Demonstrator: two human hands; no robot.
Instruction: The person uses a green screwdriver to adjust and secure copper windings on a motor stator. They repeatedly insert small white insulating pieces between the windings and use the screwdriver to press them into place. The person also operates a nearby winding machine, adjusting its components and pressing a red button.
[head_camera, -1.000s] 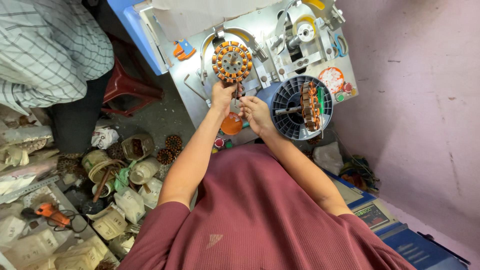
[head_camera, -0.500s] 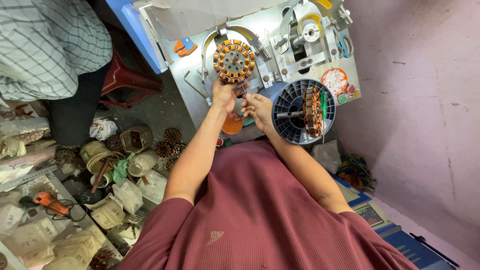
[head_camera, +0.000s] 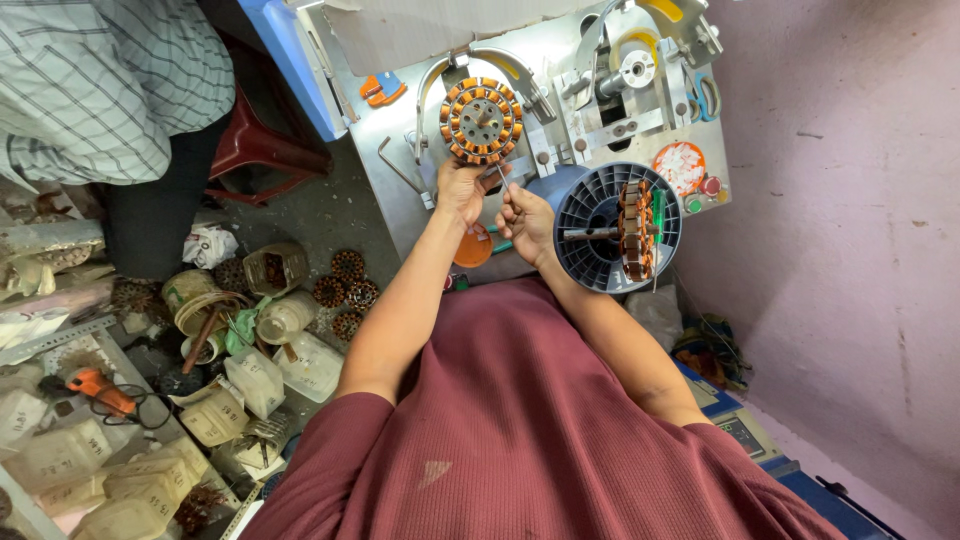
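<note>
Copper-wound stator (head_camera: 481, 120) sits clamped on the far winding machine (head_camera: 560, 110), left hand (head_camera: 462, 188) gripping its near edge, right hand (head_camera: 527, 222) seemingly pinching a thin tool (head_camera: 500, 178) that could slip and nick the windings.

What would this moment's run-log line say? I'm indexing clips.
left hand: touching wound stator lower edge | right hand: pinching thin tool | grey spool: beside right hand

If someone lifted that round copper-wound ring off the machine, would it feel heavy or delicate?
The wound ring looks like metal wrapped in copper coils, so probably heavy for its size and stiff. Its thin wire windings could likely snag or scratch. Being round, it might roll on edge.
</note>
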